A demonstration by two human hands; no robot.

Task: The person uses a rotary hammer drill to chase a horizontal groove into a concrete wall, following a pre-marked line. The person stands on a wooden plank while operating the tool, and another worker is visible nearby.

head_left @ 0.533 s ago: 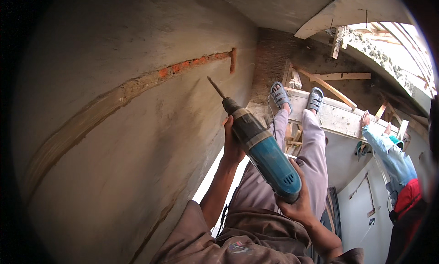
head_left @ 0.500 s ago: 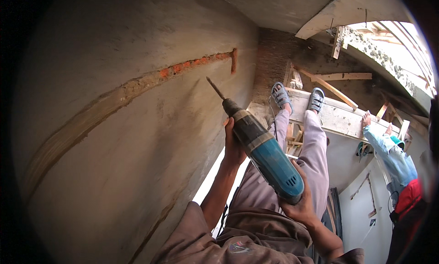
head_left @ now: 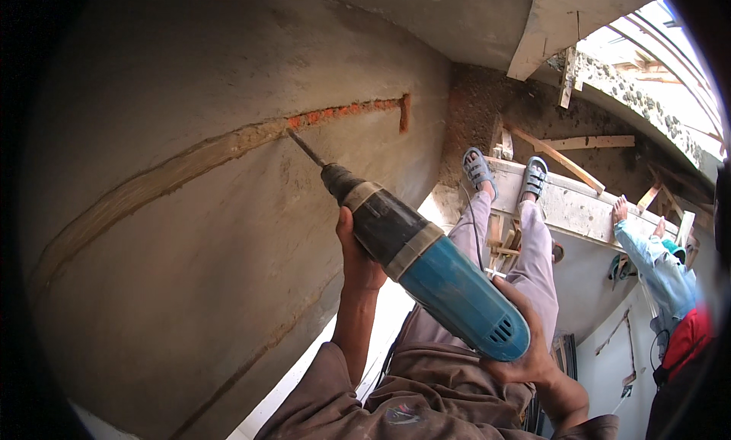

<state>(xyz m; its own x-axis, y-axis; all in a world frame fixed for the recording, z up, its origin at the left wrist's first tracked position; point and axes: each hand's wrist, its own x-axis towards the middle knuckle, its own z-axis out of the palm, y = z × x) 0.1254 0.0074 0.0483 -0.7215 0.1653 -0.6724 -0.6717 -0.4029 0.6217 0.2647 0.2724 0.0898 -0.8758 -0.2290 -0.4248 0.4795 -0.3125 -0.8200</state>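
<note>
From the head view, we count one drill (head_left: 434, 276) near the middle, its one bit (head_left: 308, 148) pointing between ten and eleven o'clock. Our left grip (head_left: 356, 249), at ten o'clock of the drill's body, is wrapped about the black front, some fingers hidden beneath. Our right grip (head_left: 527, 337), at four o'clock, is closed around the blue rear end. We see two grooves in one wall (head_left: 205, 234): the upper groove (head_left: 190, 155) sweeps from nine to twelve o'clock, the lower groove (head_left: 251, 361) lies at eight. The bit's tip meets the upper one in our sight; we cannot tell whether they touch. Two sandals (head_left: 534, 178) sit at one o'clock, one plank (head_left: 582, 211) at two.
</note>
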